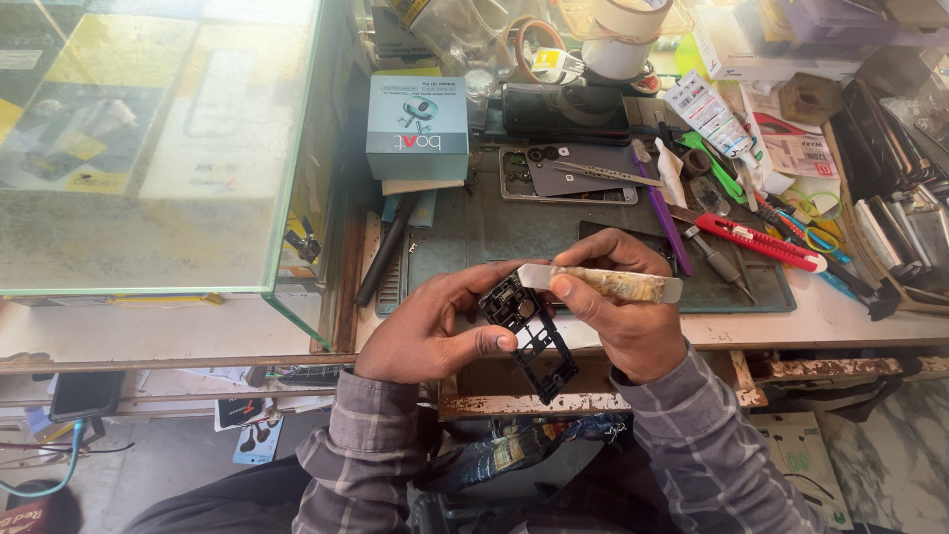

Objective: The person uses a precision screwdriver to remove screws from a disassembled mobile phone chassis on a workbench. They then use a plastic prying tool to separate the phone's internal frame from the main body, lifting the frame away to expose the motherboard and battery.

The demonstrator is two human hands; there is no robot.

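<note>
Presently, the left hand [425, 331] gripped a black phone frame [529, 331] above the near edge of the workbench [840, 321], thumb and fingers closed on its upper, camera-module end while the skeletal lower end hung free toward the lap. The right hand [623, 307] was closed around a flat pry tool [603, 284] with a worn, mottled handle, its pale tip laid against the top of the frame.

Risk assessment: the frame was held at one end only, so prying force at the tip could twist or crack its thin ribs. The tool lay at a shallow angle, and a slip could drive the tip toward the left thumb. Because the frame sat beyond the green mat [474, 232], any freed part would probably fall to the floor rather than onto the bench.

Pose: both forearms converged from below, wrists close together, the right knuckles turned up, the left palm facing right. A red utility knife [766, 242] lay well apart.
</note>
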